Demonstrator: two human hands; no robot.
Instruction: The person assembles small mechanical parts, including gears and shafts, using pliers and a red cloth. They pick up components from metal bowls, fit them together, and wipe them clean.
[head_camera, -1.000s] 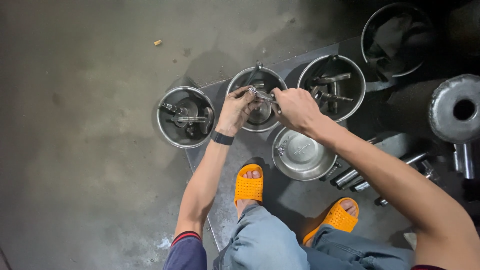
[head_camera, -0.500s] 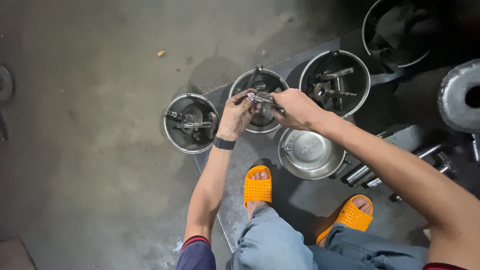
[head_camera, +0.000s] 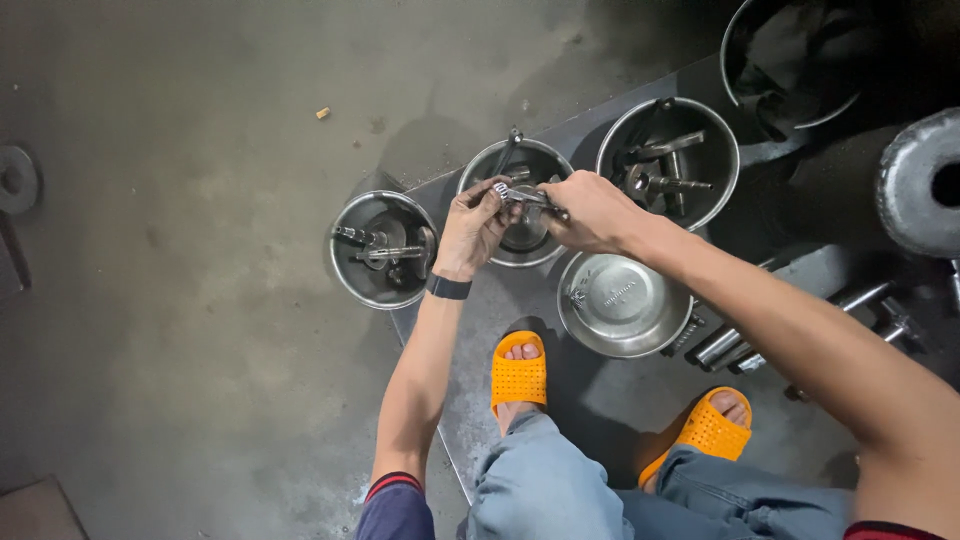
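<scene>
Head camera looks down on a grey concrete floor (head_camera: 180, 300) with a dark metal sheet (head_camera: 560, 400) on it, where four steel bowls sit close together. Orange sandals (head_camera: 519, 372) rest on the sheet. Above the middle bowl (head_camera: 515, 205), the left hand (head_camera: 472, 228) and right hand (head_camera: 592, 212) both pinch a small metal part (head_camera: 520, 195) between closed fingers. Loose parts fill the left bowl (head_camera: 383, 250).
</scene>
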